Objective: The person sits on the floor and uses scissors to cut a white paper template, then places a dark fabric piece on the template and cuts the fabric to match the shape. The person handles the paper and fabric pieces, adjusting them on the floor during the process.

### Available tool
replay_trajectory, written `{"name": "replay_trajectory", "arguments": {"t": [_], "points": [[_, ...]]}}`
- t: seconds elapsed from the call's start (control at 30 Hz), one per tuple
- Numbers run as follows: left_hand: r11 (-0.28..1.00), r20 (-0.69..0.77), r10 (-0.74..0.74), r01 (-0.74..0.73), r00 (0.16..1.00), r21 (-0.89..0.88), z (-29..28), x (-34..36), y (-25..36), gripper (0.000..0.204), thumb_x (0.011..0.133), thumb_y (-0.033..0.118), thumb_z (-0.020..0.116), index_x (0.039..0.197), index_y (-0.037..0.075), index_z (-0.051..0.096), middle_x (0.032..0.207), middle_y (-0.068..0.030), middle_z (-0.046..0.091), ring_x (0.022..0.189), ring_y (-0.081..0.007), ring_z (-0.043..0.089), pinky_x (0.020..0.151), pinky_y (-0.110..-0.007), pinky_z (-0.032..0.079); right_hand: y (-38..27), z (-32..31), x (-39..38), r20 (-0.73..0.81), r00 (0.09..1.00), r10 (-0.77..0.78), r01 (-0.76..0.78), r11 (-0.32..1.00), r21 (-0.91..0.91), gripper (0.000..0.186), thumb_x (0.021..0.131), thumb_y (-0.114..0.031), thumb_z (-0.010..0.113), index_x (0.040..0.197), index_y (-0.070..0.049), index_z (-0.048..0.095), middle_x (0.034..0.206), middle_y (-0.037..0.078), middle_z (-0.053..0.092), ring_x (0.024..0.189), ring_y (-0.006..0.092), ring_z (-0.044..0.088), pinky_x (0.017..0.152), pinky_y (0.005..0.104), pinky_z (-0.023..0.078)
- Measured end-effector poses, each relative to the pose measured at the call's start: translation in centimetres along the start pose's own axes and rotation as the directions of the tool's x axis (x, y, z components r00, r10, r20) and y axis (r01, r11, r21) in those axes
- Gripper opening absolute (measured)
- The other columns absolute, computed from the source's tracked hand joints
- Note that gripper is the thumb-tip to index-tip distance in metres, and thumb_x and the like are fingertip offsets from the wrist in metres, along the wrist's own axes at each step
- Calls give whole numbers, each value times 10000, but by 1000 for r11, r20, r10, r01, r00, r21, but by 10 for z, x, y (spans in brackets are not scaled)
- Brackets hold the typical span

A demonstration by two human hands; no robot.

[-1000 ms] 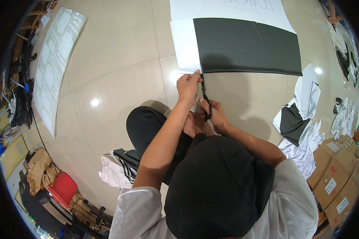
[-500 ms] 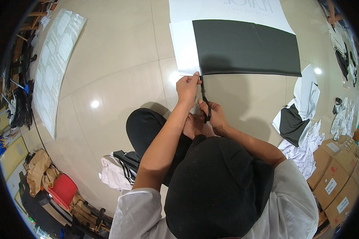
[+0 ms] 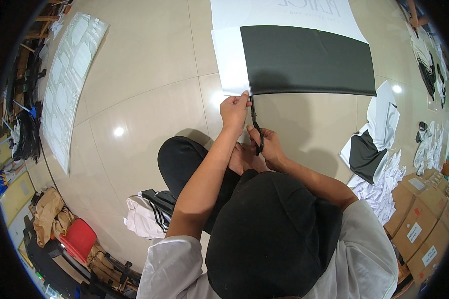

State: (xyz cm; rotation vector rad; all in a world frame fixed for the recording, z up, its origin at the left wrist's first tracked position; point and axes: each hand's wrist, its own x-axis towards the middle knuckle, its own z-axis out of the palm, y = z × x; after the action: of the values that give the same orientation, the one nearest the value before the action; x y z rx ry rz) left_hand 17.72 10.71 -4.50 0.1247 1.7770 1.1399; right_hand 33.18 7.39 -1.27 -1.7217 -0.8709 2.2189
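Observation:
A large white sheet [image 3: 230, 65] with a dark grey-black rectangular panel [image 3: 309, 62] on it lies on the floor in front of me. My left hand [image 3: 234, 112] pinches the sheet's near edge between thumb and fingers, just left of the dark panel's corner. Beside it, my right hand [image 3: 268, 146] is closed around the handles of black scissors [image 3: 255, 122]. Their blades point away from me and meet the near edge, along the border between white and dark. Exactly how far the blades are apart is too small to tell.
My bare foot [image 3: 244, 158] rests just below the scissors. To the right lie white and dark cut pieces [image 3: 368, 157], white scraps [image 3: 381, 189] and cardboard boxes [image 3: 416, 226]. A pale patterned panel [image 3: 72, 82] lies at left, a red seat [image 3: 79, 238] at lower left.
The sheet has shifted very slightly toward me, and more of its faint far print shows. Both hands and the scissors hold nearly the same place.

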Motion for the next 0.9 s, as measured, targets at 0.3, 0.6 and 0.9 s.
{"name": "replay_trajectory", "arguments": {"t": [0.3, 0.6, 0.9], "points": [[998, -23, 3, -2, 1000, 58, 1, -2, 1, 350, 1007, 321, 795, 874, 1, 751, 771, -41, 750, 659, -97, 562, 651, -291, 463, -4, 4, -5, -30, 1000, -6, 6, 1000, 2, 414, 993, -439, 810, 872, -68, 673, 688, 4, 619, 572, 103, 574, 539, 272, 446], [999, -7, -4, 4, 1000, 44, 0, -1, 0, 347, 1011, 320, 788, 891, -3, 748, 767, -45, 748, 654, -98, 567, 643, -290, 461, 0, 5, -3, -36, 999, -18, 17, 999, -46, 395, 1000, -397, 805, 852, -55, 672, 665, 4, 618, 558, 97, 572, 526, 271, 438], [988, -112, 0, -17, 994, -152, 3, -5, 5, 316, 1026, 285, 772, 879, 18, 689, 730, -44, 708, 563, -84, 513, 558, -282, 420, 2, 3, 0, -22, 1000, -9, 9, 1000, 26, 396, 989, -416, 791, 844, -70, 666, 687, 9, 612, 574, 113, 564, 553, 282, 436]]}}
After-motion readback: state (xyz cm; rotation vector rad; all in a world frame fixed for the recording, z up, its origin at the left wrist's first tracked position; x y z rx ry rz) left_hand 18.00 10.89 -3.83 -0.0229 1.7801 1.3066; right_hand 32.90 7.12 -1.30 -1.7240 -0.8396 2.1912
